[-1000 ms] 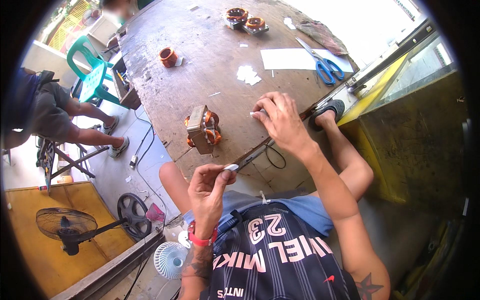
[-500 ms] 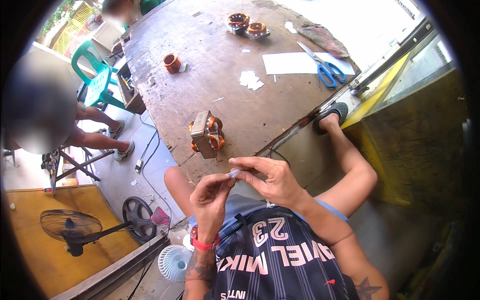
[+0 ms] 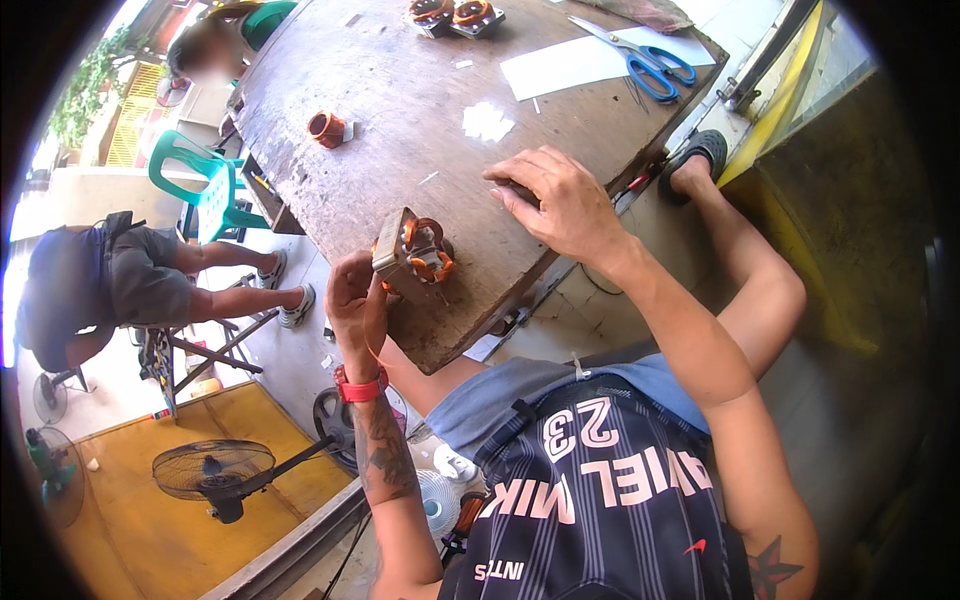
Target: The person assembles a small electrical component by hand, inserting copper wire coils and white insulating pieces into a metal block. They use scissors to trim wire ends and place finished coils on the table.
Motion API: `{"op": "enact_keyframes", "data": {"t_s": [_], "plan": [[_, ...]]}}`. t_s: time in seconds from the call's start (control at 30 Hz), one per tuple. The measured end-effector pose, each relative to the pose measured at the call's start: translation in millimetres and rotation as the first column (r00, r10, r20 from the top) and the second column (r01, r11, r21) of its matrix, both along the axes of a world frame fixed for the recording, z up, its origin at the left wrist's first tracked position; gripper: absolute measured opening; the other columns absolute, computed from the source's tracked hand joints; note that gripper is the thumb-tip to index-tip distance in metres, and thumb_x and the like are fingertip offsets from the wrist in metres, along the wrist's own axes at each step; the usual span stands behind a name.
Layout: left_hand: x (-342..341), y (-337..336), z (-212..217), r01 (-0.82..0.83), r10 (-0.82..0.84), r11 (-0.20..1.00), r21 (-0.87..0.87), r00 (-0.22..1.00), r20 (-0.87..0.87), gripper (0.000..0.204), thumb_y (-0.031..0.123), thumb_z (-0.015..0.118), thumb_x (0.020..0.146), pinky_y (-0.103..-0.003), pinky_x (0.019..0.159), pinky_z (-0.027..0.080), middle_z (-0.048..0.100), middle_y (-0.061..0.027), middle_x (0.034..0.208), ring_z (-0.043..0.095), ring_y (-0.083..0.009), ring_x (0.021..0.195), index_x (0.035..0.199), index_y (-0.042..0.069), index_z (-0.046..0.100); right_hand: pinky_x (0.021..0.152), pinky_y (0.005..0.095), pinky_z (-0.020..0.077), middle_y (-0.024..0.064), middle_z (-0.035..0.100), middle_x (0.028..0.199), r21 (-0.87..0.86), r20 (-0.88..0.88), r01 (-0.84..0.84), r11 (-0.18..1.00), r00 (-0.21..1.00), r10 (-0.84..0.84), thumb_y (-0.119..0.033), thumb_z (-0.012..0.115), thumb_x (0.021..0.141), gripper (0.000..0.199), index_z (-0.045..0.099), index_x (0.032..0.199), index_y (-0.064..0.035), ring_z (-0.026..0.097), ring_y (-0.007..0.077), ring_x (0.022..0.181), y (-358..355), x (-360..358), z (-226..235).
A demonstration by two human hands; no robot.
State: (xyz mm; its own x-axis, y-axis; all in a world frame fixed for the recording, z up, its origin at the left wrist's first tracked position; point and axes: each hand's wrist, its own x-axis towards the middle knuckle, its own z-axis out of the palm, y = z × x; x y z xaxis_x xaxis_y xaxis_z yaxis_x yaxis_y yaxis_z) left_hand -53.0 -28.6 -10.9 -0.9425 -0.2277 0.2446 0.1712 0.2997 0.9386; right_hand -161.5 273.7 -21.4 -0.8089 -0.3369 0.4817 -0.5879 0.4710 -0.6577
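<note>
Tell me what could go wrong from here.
The coil-wound metal core stands close to the near edge of the table, with the left hand close beside it; a nudge might tip it off. The small white pieces lie loose, so a draught or the right hand could scatter them.

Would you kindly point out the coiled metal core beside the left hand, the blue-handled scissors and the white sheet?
Coiled metal core (image 3: 397, 252), head view: its flat metal side.
Blue-handled scissors (image 3: 632, 52), head view: blue handle near the pivot.
White sheet (image 3: 556, 69), head view: its bare left part.
</note>
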Motion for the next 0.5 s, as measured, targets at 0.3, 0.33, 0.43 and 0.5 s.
{"op": "enact_keyframes", "data": {"t_s": [0.3, 0.33, 0.43, 0.5], "plan": [[-3, 9, -15, -0.151, 0.115, 0.958, -0.242, 0.981, -0.159, 0.024, -0.009, 0.071, 0.093, -0.024, 0.082, 0.059, 0.077, -0.0059, 0.106, 0.074, -0.0111, 0.095, 0.116, -0.003, 0.07, 0.096, 0.0398, 0.0549, 0.0056, 0.074, 0.108, 0.02, -0.123, 0.021, 1.0, 0.992, -0.018, -0.019, 0.074, 0.095, 0.021, 0.075, 0.114, -0.0107, 0.068, 0.0251, 0.104, -2, 0, -3], [-2, 10, -16, -0.174, 0.124, 0.94, -0.294, 0.975, -0.183, 0.024, -0.01, 0.071, 0.092, -0.023, 0.081, 0.058, 0.077, -0.0059, 0.105, 0.074, -0.011, 0.094, 0.116, -0.003, 0.07, 0.097, 0.0397, 0.0545, 0.0058, 0.074, 0.109, 0.029, -0.111, 0.02, 0.999, 0.994, -0.017, -0.02, 0.073, 0.095, 0.022, 0.076, 0.115, -0.0101, 0.068, 0.0249, 0.106, -1, 1, -4], [2, 14, -16, -0.198, 0.155, 0.936, -0.291, 0.975, -0.162, 0.027, -0.012, 0.07, 0.089, -0.026, 0.086, 0.057, 0.078, -0.0074, 0.106, 0.074, -0.0133, 0.097, 0.115, -0.003, 0.072, 0.099, 0.0396, 0.054, 0.0059, 0.075, 0.111, 0.04, -0.096, 0.025, 0.999, 0.995, -0.021, -0.021, 0.072, 0.095, 0.023, 0.077, 0.115, -0.0096, 0.068, 0.0245, 0.109, -1, 2, -2], [3, 17, -13, -0.209, 0.194, 0.958, -0.194, 0.976, -0.097, 0.033, -0.015, 0.072, 0.083, -0.034, 0.099, 0.056, 0.079, -0.0105, 0.111, 0.073, -0.0182, 0.108, 0.114, -0.003, 0.075, 0.099, 0.0396, 0.0539, 0.0058, 0.075, 0.111, 0.041, -0.102, 0.03, 0.999, 0.995, -0.025, -0.021, 0.072, 0.095, 0.023, 0.077, 0.115, -0.0097, 0.068, 0.0244, 0.109, -2, 2, -1]]}}
